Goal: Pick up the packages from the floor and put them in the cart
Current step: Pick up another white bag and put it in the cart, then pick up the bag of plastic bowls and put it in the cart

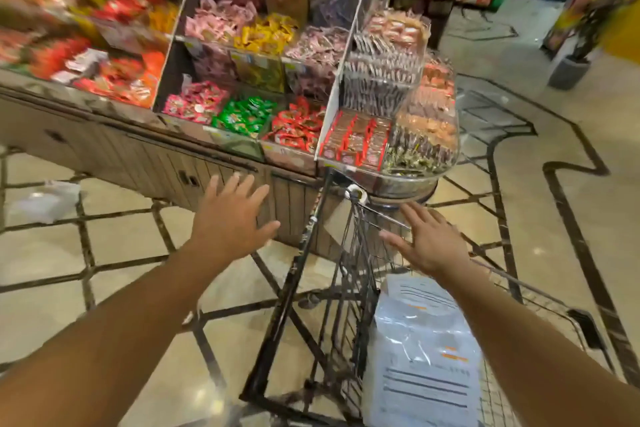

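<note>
A black wire shopping cart (pixel 298 274) stands in front of me at the lower centre. Inside it lies a grey-white plastic package (pixel 420 350) with printed labels. A second pale package (pixel 43 201) lies on the floor at the far left, blurred. My left hand (pixel 230 218) hovers over the floor left of the cart, fingers spread and holding nothing. My right hand (pixel 429 239) is over the cart's far end, above the package inside, also spread and holding nothing.
A sweets display stand (pixel 242 80) with several bins of wrapped candy rises just beyond the cart, on a beige cabinet base (pixel 121 152). A curved clear bin (pixel 422 135) juts out at its right end. Tiled floor (pixel 519 201) stretches to the right; a grey planter (pixel 568 71) stands far right.
</note>
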`<state>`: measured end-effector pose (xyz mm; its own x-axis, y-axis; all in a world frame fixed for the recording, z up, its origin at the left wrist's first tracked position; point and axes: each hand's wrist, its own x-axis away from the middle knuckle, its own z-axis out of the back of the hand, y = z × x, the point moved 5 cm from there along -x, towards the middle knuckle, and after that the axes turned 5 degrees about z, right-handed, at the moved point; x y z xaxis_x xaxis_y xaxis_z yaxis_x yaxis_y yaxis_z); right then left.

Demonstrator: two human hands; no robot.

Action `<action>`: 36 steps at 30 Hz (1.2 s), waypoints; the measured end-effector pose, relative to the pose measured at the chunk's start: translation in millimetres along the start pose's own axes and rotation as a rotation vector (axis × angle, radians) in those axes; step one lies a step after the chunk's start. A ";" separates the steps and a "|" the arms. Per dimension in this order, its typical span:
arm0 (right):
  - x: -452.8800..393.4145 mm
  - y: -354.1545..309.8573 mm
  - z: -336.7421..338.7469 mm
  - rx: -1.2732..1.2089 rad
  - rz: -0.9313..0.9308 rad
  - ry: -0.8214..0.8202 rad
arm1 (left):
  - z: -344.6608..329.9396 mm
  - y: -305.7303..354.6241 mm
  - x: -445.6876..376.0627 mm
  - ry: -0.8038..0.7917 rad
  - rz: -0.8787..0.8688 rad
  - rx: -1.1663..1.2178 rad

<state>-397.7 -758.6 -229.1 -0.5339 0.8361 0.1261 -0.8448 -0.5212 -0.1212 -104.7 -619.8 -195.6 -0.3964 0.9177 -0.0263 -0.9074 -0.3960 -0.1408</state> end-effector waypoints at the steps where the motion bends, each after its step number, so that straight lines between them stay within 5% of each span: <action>1: -6.3 -27.7 13.4 0.012 0.036 0.019 | 5.5 -34.8 4.0 0.024 0.039 -0.005; 11: -63.9 -344.5 84.9 0.037 0.433 0.177 | 48.4 -323.3 94.5 0.114 0.416 0.022; 22: -106.5 -623.9 87.4 0.105 0.786 0.215 | 46.9 -531.5 170.4 0.181 0.812 0.046; 36: -270.8 -908.1 78.2 0.092 0.966 0.222 | 6.4 -781.6 74.6 0.149 0.931 -0.031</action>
<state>511.2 -525.2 -76.2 -0.9831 0.0538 -0.1750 -0.0552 -0.9985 0.0033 574.0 -242.0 -81.2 -0.9360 0.2284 -0.2679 -0.2300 -0.9729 -0.0260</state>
